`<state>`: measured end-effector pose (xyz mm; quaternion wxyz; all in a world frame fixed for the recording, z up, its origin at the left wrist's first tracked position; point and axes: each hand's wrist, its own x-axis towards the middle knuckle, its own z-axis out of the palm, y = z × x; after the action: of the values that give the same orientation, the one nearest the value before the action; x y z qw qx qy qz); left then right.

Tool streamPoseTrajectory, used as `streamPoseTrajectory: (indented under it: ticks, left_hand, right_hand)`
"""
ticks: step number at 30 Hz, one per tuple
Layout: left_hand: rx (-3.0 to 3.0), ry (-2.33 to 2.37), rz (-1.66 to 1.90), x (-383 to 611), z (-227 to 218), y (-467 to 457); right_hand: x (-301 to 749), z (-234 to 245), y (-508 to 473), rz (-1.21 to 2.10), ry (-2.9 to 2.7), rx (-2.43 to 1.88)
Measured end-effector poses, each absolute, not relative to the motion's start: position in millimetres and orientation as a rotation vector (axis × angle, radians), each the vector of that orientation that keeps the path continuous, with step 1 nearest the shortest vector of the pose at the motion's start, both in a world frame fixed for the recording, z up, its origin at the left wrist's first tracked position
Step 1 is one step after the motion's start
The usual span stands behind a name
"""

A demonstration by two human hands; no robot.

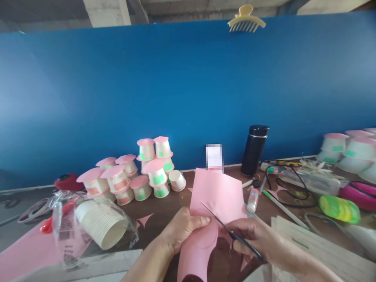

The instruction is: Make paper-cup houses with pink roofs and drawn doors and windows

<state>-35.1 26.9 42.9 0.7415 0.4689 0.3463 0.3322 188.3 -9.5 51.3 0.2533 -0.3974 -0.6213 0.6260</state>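
Note:
A sheet of pink paper is held up over the brown table, and its lower part curls down toward me. My left hand grips the sheet with the thumb pressed on top. In my right hand are dark-handled scissors, pointing up and left across the paper beside my left thumb. The paper's right edge below the scissors is curved. A faint drawn curve seems to run across the lower part. Small pink offcuts lie on the table.
Paper cups with pink tops stand in stacks at left, with more at far right. A bagged stack of plain cups lies in front. A black flask, a glue bottle and black cable are at right. Behind rises a blue partition.

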Motion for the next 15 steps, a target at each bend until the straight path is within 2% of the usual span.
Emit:
streamPoseTrajectory:
  ticks: [15]
  left_hand:
    - [1.043, 0.777, 0.75, -34.9, 36.5, 28.7]
  right_hand:
    - [189.6, 50.6, -8.7, 1.701, -1.673, -1.078]
